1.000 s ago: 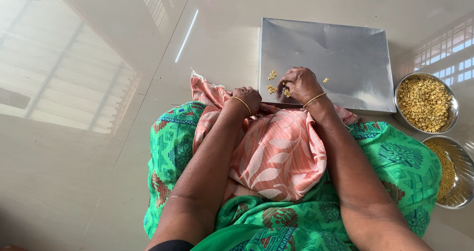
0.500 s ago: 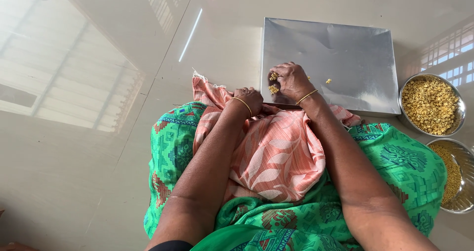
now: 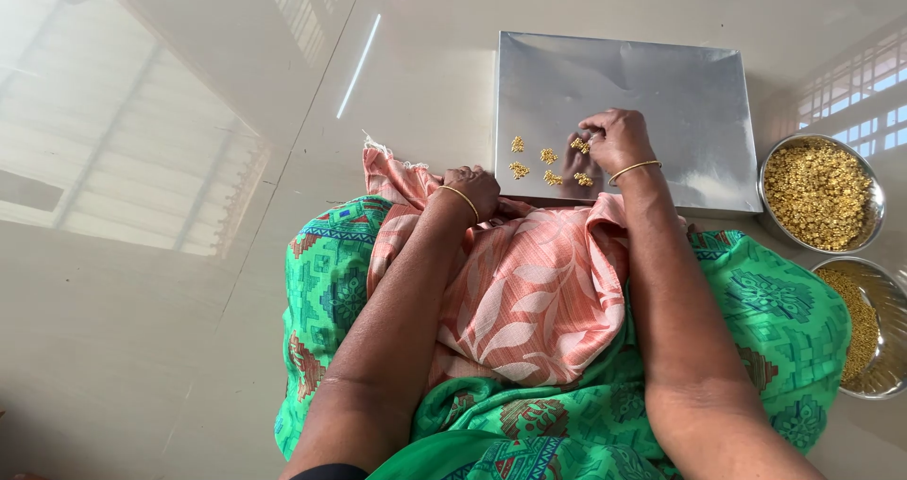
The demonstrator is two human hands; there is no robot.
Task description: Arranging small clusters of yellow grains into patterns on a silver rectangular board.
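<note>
Golden bits (image 3: 579, 145) pinched in right hand (image 3: 616, 142) over steel tray (image 3: 661, 93) — left hand (image 3: 472, 189) clenched on cloth (image 3: 529, 282).

flat rectangular brushed-metal tray (image 3: 661, 83) matt-shiny; two round steel bowls (image 3: 874, 192) glossy; pink printed cloth (image 3: 539, 291) ribbed; pale polished floor (image 3: 189, 253) glossy.

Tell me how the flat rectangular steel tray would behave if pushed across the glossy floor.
The flat rectangular steel tray would probably slide easily, since the glossy floor looks smooth. It looks stiff, so it shouldn't flex. The small golden clusters lying loose on it might scatter.
</note>
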